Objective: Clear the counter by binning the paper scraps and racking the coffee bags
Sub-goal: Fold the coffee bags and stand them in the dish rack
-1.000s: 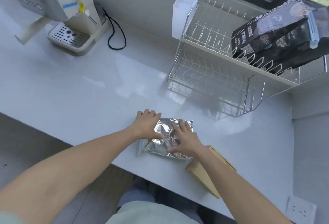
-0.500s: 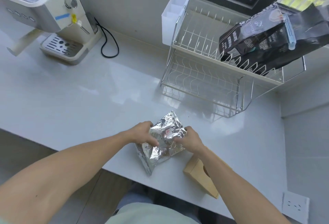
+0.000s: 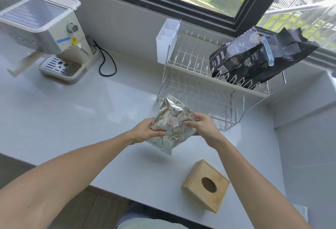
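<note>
Foil bag [image 3: 172, 128] now lifted off tabletop [image 3: 72, 116], gripped by both hands [image 3: 151, 128] [image 3: 201, 124]; rack [image 3: 214, 87] next.

rack's [image 3: 216, 83] left top tier free, black bags [image 3: 254, 59] fill right

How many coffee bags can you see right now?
3: two black bags lying on the rack's upper tier, one silver foil bag held in both hands above the counter. Others may be hidden.
</note>
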